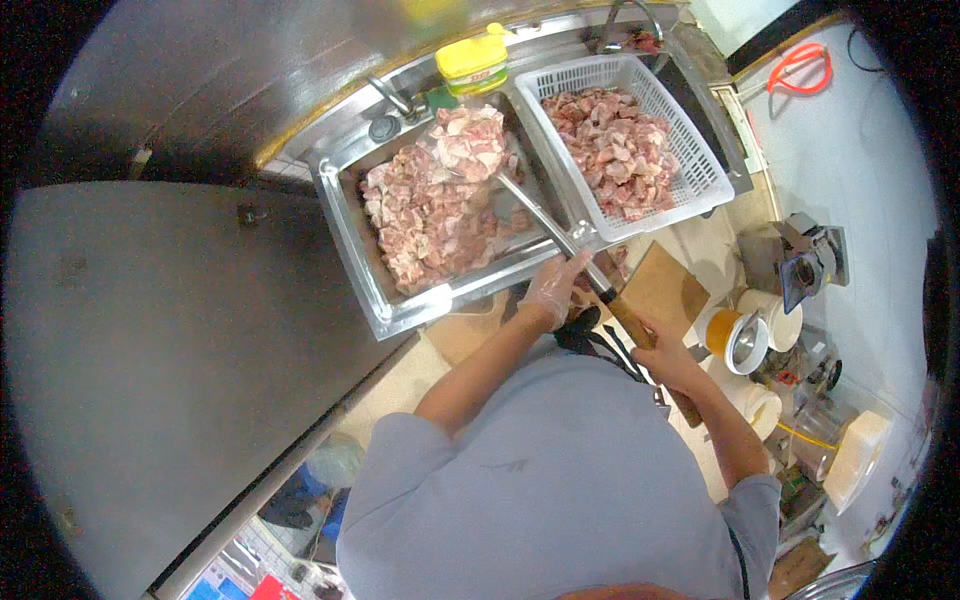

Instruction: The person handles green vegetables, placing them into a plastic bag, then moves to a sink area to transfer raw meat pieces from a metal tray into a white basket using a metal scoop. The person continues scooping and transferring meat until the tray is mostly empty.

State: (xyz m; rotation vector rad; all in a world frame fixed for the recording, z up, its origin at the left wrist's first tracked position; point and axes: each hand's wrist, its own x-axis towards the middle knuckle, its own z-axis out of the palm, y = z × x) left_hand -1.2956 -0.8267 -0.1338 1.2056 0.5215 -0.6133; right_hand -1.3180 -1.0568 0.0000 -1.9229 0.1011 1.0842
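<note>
My left hand (555, 289), in a clear plastic glove, grips the metal shaft of a long-handled scoop (536, 210). Lower down, my right hand (664, 356) is closed around its wooden handle. The scoop's head is hidden beneath a heap of raw meat pieces (469, 142), over the far part of a stainless steel sink (349, 247). More raw meat chunks (427, 217) fill the sink's left side, with water at the right. Right of it, a white perforated plastic basket (694, 142) holds another pile of raw meat pieces (619, 154).
A yellow plastic jug (472, 64) stands at the sink's back edge beside a tap (390, 96). A large dark metal surface (172, 337) spans the left. At right are a brown board (660, 289), white buckets (772, 319) and an orange hose (806, 67) by the wall.
</note>
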